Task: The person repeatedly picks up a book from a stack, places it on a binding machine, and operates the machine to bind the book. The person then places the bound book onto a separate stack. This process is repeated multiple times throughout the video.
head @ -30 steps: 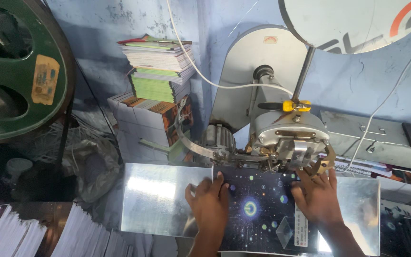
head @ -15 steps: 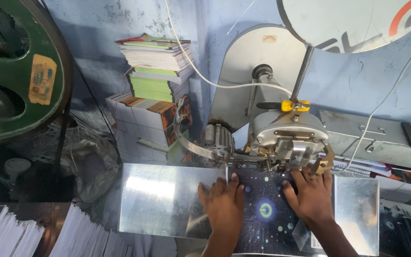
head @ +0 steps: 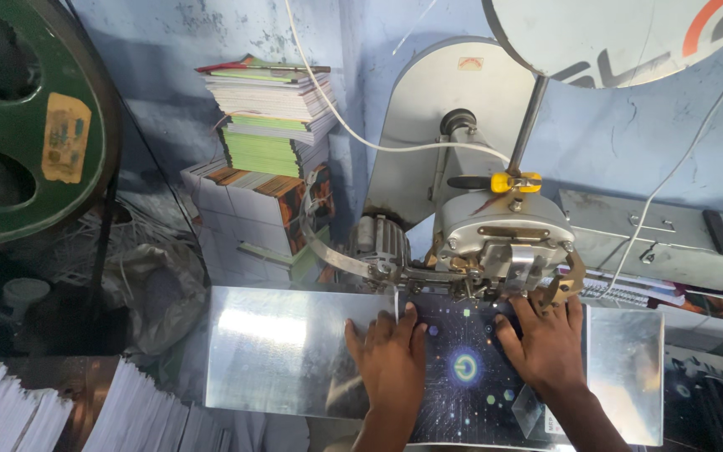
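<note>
Left hand [head: 391, 360] flat and open, fingers spread, pressing down on the left half of a dark booklet [head: 469, 393] with a starry cover and a glowing ring at its middle. Right hand [head: 548, 345] likewise open and flat on the right half, fingertips close under the machine head [head: 504, 238]. Booklet lying on a shiny metal plate [head: 286, 351] directly below the machine head, top edge tucked beneath it. Grey rounded housing [head: 428, 125] rising behind the machine head, with a yellow clip [head: 516, 182] on a slanted rod above the machine head. White cable [head: 353, 134] looping up and left from the machine head. Stack of books [head: 269, 109], green and white edges, well to the upper left of the machine head. Large green wheel [head: 27, 117] far left of it. White page stacks [head: 10, 414] at lower left, far from the machine head. Grey metal box [head: 654, 238] just right of the machine head.
</note>
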